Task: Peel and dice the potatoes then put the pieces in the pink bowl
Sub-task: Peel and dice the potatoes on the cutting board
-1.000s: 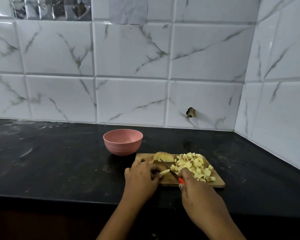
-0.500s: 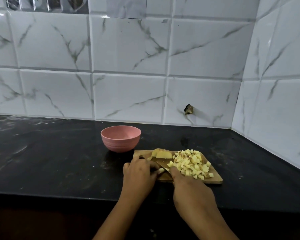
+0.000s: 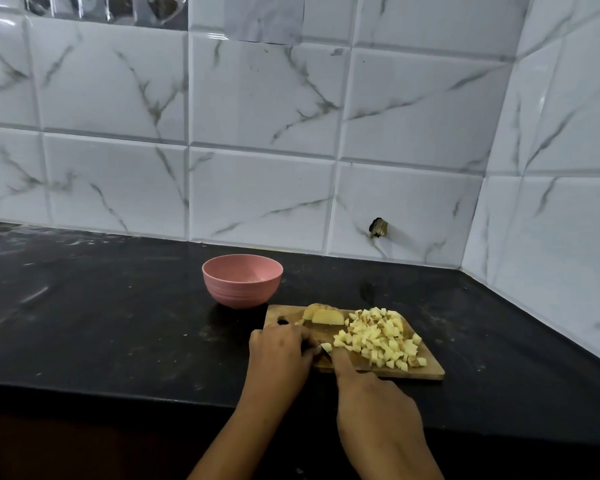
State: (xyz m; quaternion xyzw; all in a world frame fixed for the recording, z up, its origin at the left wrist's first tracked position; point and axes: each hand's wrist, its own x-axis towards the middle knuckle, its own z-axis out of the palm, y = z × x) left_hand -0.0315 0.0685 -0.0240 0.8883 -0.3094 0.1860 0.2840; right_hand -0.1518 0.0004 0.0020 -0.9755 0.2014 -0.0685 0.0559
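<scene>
- Here, a wooden cutting board [image 3: 433, 371] is lying on the black tabletop [image 3: 118, 323], near its front edge.
- The pink bowl [image 3: 242, 285] is standing on the tabletop just behind the left far corner of the board, and it is not touching the board.
- A heap of diced potato [image 3: 381, 337] is covering the right half of the board, and some potato halves [image 3: 323, 315] are lying flat at the far edge, to the left of the heap.
- The left hand [image 3: 278, 355] is resting on the left part of the board. Its fingers are curling down and pinching a small potato piece [image 3: 326, 347]; the hand is hiding most of this piece.
- The right hand [image 3: 374, 400] is gripping the knife [image 3: 327, 355], with the fingers closing round the handle and the forefinger stretching forward. The hand is hiding the handle completely, so only a short part of the blade is showing, just beside the potato piece.
- Both forearms are coming from the lower edge of the view and are covering the front of the tabletop.
- Behind, a white marbled tiled wall [image 3: 257, 98] is rising, and a small dark stub [image 3: 378, 227] is sticking out low on it.
</scene>
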